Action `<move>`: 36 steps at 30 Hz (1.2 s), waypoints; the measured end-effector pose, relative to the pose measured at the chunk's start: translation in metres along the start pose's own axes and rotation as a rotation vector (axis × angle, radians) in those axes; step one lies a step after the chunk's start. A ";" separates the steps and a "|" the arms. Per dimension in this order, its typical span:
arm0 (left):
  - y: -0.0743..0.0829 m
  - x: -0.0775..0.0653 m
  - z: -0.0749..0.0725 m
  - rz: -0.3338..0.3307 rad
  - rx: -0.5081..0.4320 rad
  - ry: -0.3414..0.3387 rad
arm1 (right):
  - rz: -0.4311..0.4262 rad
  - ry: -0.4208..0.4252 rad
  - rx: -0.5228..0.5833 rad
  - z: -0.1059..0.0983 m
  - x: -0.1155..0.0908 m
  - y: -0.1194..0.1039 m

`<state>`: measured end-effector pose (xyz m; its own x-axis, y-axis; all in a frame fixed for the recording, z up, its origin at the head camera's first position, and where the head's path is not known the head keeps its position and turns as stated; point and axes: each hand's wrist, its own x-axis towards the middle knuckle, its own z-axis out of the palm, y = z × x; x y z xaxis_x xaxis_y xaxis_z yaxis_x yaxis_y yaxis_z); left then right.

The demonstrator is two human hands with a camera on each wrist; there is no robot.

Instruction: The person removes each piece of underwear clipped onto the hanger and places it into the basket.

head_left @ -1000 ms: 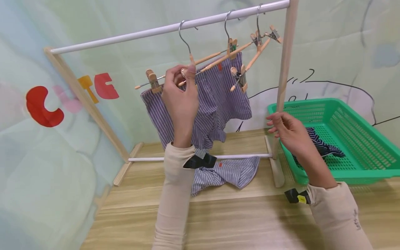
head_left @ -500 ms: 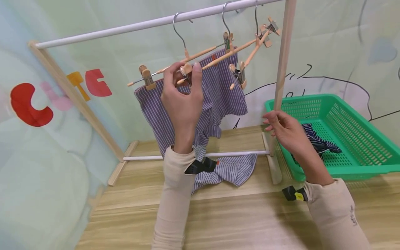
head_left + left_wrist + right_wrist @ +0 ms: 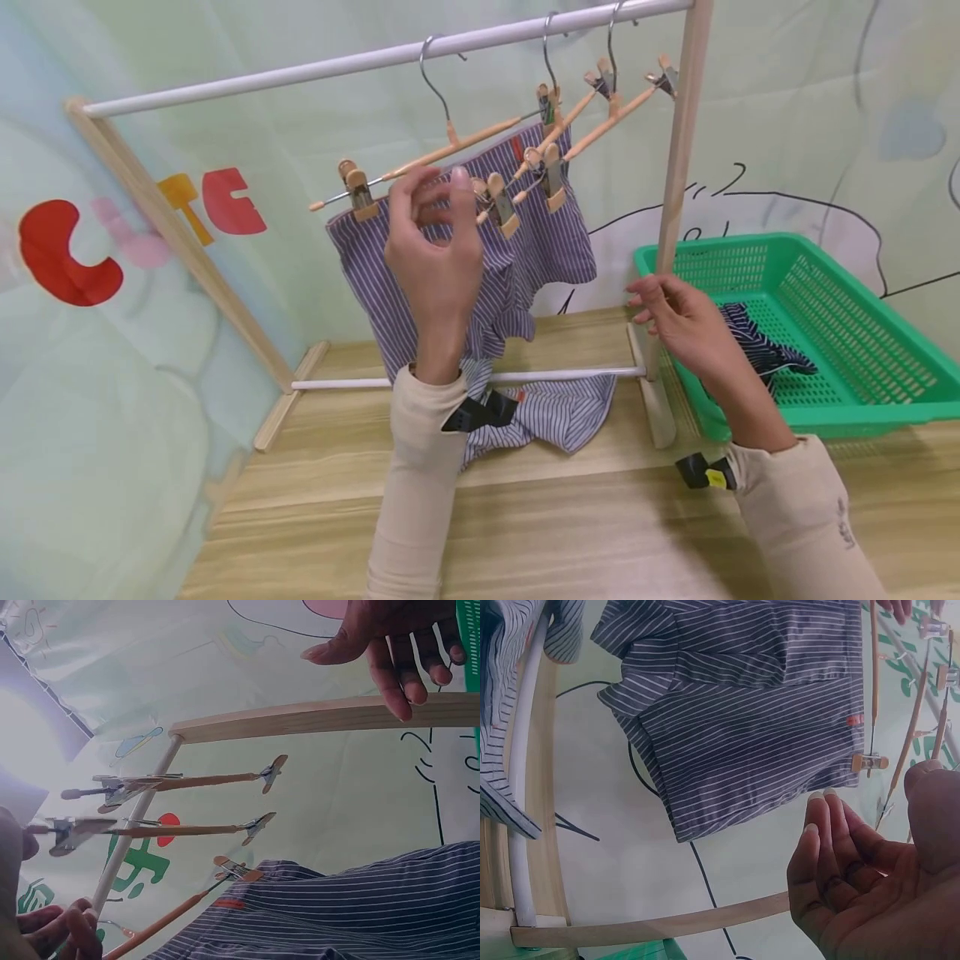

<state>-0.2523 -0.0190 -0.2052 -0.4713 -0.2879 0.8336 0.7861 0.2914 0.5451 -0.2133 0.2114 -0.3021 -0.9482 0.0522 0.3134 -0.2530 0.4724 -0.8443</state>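
Note:
My left hand is raised before purple-striped shorts, fingers bent and apart from the thumb, nothing between them. Right beside its thumb hangs a clip of the middle hanger; that hanger carries no garment. The shorts hang by clips from the leftmost hanger. Another bare clip hanger hangs at the right. My right hand hovers by the rack's right post, fingers loosely bent and holding nothing. In the left wrist view, a blurred clip lies close to the left fingers.
A white top rail and lower rail join the wooden rack posts. A grey-striped garment lies on the table under the lower rail. At right stands a green basket with a dark striped cloth inside.
The left hand has let go of the middle hanger's clip. Both bare hangers have swung, their near clips shifting. The right hand stays by the post.

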 end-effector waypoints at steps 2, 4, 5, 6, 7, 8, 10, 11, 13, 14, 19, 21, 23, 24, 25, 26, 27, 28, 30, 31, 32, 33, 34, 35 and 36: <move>-0.002 -0.004 -0.002 -0.012 0.011 0.001 | 0.003 0.001 -0.008 0.000 0.000 0.001; -0.005 -0.009 -0.004 -0.021 0.024 0.001 | 0.004 -0.003 -0.013 0.000 0.000 0.001; -0.006 -0.011 -0.005 -0.020 0.029 -0.002 | 0.006 -0.005 -0.014 0.000 0.000 0.001; -0.008 -0.013 -0.005 -0.022 0.031 -0.004 | 0.008 -0.005 -0.015 0.000 0.000 0.001; -0.009 -0.015 -0.007 -0.025 0.033 -0.004 | 0.013 -0.006 -0.015 0.001 0.000 0.001; -0.011 -0.018 -0.008 -0.023 0.034 -0.004 | 0.015 -0.008 -0.018 0.001 -0.001 0.001; -0.014 -0.022 -0.010 -0.014 0.039 -0.004 | 0.024 -0.013 -0.025 0.003 -0.001 0.001; -0.016 -0.024 -0.011 -0.017 0.040 -0.004 | 0.030 -0.016 -0.026 0.004 -0.002 0.001; -0.020 -0.028 -0.012 -0.017 0.042 -0.014 | 0.048 -0.016 -0.031 0.005 -0.002 0.000; -0.022 -0.031 -0.012 -0.015 0.043 -0.027 | 0.051 -0.016 -0.032 0.005 -0.002 0.001; -0.031 -0.037 -0.008 0.023 0.034 -0.084 | 0.065 0.016 -0.045 0.006 -0.001 0.002; -0.032 -0.037 -0.007 0.038 0.032 -0.091 | 0.063 0.021 -0.060 0.006 0.000 0.002; -0.034 -0.038 -0.006 0.044 0.031 -0.103 | 0.062 0.025 -0.082 0.006 0.000 0.001; -0.035 -0.038 -0.005 0.045 0.032 -0.111 | 0.061 0.028 -0.095 0.006 0.000 0.000; -0.036 -0.039 -0.005 0.046 0.035 -0.119 | 0.059 0.029 -0.105 0.005 -0.001 0.000; -0.036 -0.039 -0.004 0.044 0.036 -0.125 | 0.052 0.018 -0.114 0.004 -0.001 -0.001; -0.037 -0.040 -0.004 0.042 0.040 -0.129 | 0.051 0.015 -0.121 0.004 -0.001 -0.001; -0.038 -0.040 -0.004 0.041 0.043 -0.129 | 0.053 0.012 -0.129 0.004 -0.001 -0.002; -0.038 -0.041 -0.004 0.044 0.049 -0.128 | 0.056 0.005 -0.138 0.004 -0.002 -0.004; -0.038 -0.041 -0.004 0.046 0.049 -0.129 | 0.057 0.001 -0.137 0.005 -0.002 -0.005; -0.038 -0.041 -0.004 0.049 0.047 -0.129 | 0.057 -0.002 -0.136 0.005 -0.002 -0.005; -0.038 -0.041 -0.004 0.051 0.046 -0.129 | 0.055 -0.005 -0.136 0.006 -0.002 -0.005; -0.037 -0.041 -0.004 0.054 0.045 -0.130 | 0.050 -0.004 -0.135 0.006 -0.002 -0.005; -0.036 -0.041 -0.004 0.057 0.043 -0.132 | 0.047 -0.001 -0.134 0.006 -0.002 -0.005; -0.035 -0.041 -0.004 0.059 0.038 -0.132 | 0.044 0.003 -0.130 0.007 -0.002 -0.005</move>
<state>-0.2590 -0.0215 -0.2592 -0.4752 -0.1473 0.8675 0.7994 0.3396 0.4956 -0.2115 0.2031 -0.3016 -0.9571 0.0782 0.2790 -0.1841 0.5796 -0.7938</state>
